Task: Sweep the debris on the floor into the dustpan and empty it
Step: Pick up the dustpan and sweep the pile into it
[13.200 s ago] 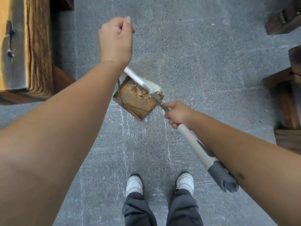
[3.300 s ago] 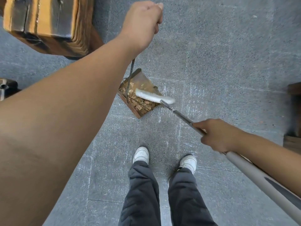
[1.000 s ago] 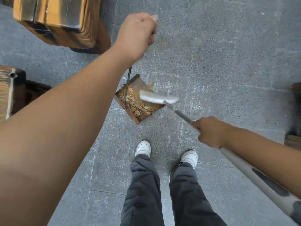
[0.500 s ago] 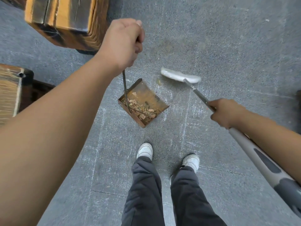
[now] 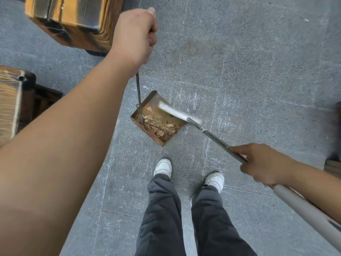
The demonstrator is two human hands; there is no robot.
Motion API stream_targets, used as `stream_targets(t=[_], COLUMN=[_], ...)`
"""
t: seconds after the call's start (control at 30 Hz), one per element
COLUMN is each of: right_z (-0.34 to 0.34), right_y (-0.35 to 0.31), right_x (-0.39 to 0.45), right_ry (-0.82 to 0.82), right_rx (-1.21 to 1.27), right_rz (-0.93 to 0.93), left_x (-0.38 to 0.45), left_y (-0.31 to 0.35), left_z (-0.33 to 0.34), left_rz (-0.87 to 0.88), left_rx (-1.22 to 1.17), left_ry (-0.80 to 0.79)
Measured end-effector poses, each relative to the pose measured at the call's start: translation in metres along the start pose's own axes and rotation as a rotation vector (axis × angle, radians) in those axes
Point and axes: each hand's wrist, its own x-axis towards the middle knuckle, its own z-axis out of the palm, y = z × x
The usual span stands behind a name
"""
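White broom head (image 5: 180, 114) blurred; left hand (image 5: 134, 36) hides dustpan handle top.

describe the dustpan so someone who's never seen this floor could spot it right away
On the grey stone floor, look just ahead of the white shoes. There sits the dustpan, a rusty brown metal tray holding dry leaf debris, with a thin dark rod handle rising to the left hand. Unlike the wooden benches nearby, it is small, flat and open-fronted, with the white broom head at its mouth.
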Motion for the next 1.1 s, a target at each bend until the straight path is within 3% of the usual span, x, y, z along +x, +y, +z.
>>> stream_targets(t=[0.13,0.33,0.47,0.6,0.87,1.1], right_z=[0.003,0.004,0.028,0.058,0.044,-0.023], right_y=[0.012,0.015,-0.009,-0.023,-0.047,-0.074], right_x=[-0.009,0.049,0.055,0.040,-0.039,-0.156], right_ry=[0.100,0.182,0.110,0.005,-0.051,0.056], right_rx=[-0.072,-0.116,-0.093,-0.092,-0.101,-0.083], right_rz=[0.034,0.090,0.036,-0.030,-0.009,0.070], left_x=[0.003,0.002,0.002,-0.006,-0.063,-0.094], left_y=[-0.001,-0.005,0.000,-0.010,0.006,0.122], left_z=[-0.005,0.001,0.006,-0.002,-0.034,-0.065], left_rz=[-0.040,-0.043,-0.071,0.046,0.149,0.255], left_rx=[-0.017,-0.047,-0.047,-0.042,-0.028,-0.121], left_ry=[0.021,0.007,0.046,-0.021,-0.147,-0.148])
